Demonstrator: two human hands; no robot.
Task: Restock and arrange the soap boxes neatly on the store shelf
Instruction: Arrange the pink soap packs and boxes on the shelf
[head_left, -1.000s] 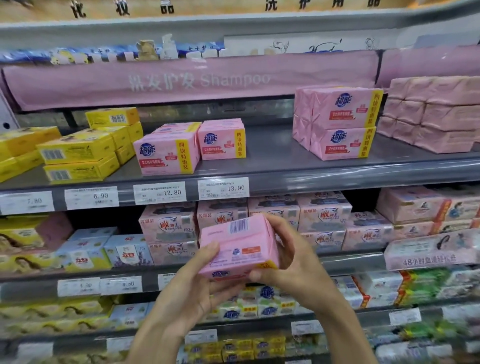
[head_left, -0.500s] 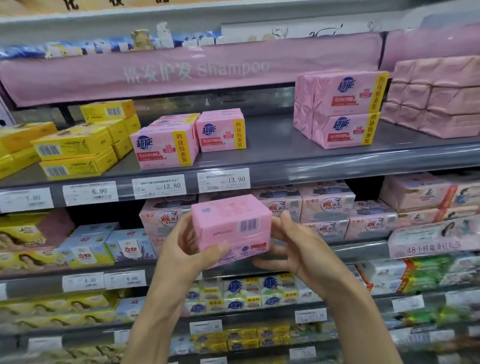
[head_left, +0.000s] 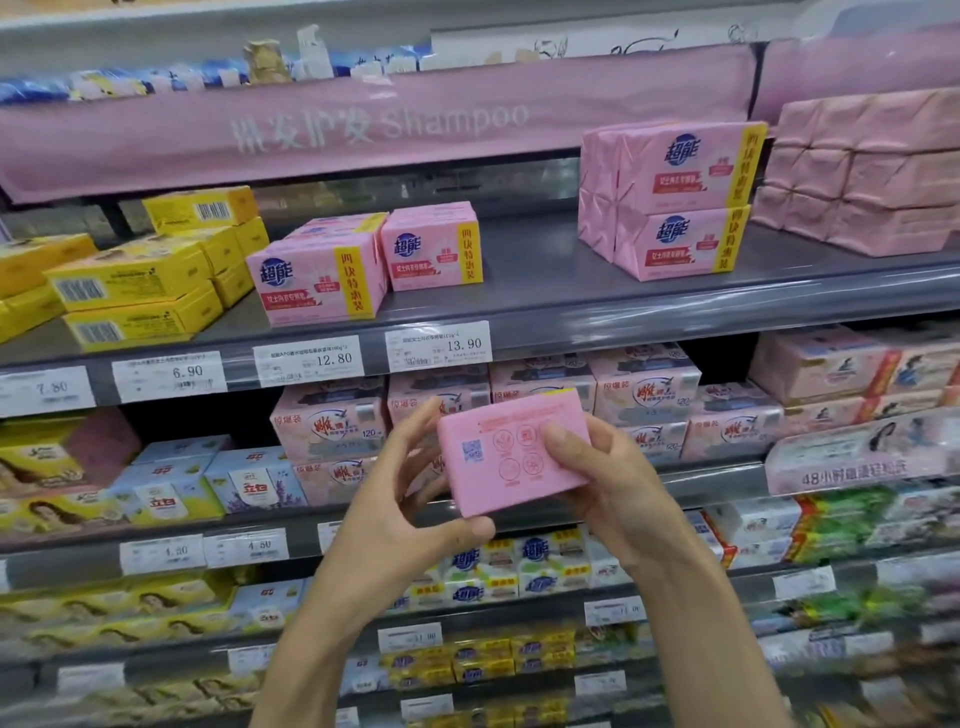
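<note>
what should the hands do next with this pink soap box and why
Probably turn the pink soap box so its front faces outward. The left hand and right hand hold it with its QR-code back toward the camera, while the shelved pink boxes show their logos.

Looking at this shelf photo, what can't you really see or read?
Head view:
- Box: far side turned away; only a QR-code face shows.
- Right hand: fingers hidden behind the box.
- Bottom shelf goods: too blurred to read.
- Pink packs: cut off by the right edge.
- Price tags: small print too small.
</note>
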